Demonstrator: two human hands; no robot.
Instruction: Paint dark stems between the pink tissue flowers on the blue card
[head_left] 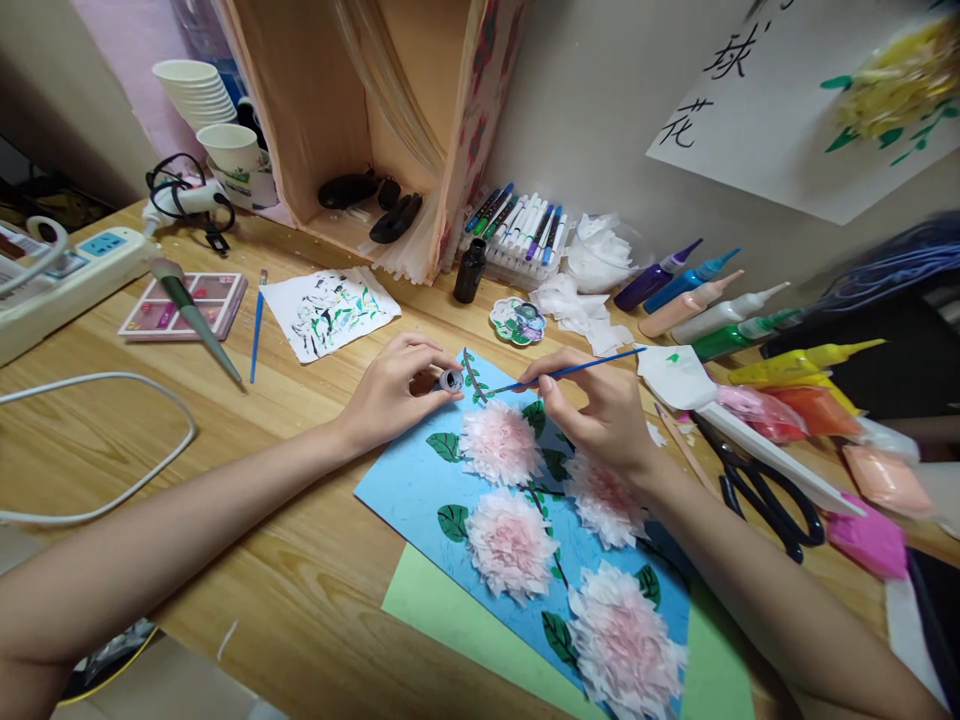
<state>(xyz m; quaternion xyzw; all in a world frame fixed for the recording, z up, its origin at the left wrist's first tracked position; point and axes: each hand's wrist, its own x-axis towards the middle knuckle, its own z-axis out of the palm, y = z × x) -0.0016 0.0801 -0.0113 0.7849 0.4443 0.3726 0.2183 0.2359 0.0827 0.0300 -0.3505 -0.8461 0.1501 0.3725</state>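
My left hand (401, 385) rests at the upper left edge of a blue picture board (405, 480), fingers closed round a small pale cap (451, 380) with a dark inside. In a pinch, my right hand (600, 405) holds a thin blue paintbrush (592, 367). Its tip points left and down, close to a painted brown stem with small green leaves (474, 375); whether it touches the board I cannot tell. Pink-white tissue-paper flowers (512, 545) and dark green leaves (452, 522) cover much of the board. My right hand partly hides one flower.
Behind the board stand a small black bottle (470, 270), a paint palette (517, 321) and a box of markers (525, 235). Paint tubes (750, 335) and black-handled scissors (765, 490) lie right. At left are a paint-stained tissue (330, 310), another brush (258, 325) and a white cable (187, 420).
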